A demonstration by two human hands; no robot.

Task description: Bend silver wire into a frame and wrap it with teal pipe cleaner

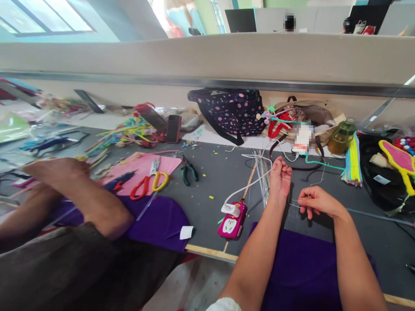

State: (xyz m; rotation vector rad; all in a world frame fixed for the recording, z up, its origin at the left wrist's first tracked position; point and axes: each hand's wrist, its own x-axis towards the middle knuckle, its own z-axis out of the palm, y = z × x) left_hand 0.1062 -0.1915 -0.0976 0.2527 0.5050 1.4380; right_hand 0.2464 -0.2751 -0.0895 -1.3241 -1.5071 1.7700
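Wire between both hands' pinching fingers

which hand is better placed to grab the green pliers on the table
Left, likely. The left hand pinches the thin wire nearer the green pliers; the right hand holds the wire farther away.

A dark grey table carries scissors, pliers and purple felt.
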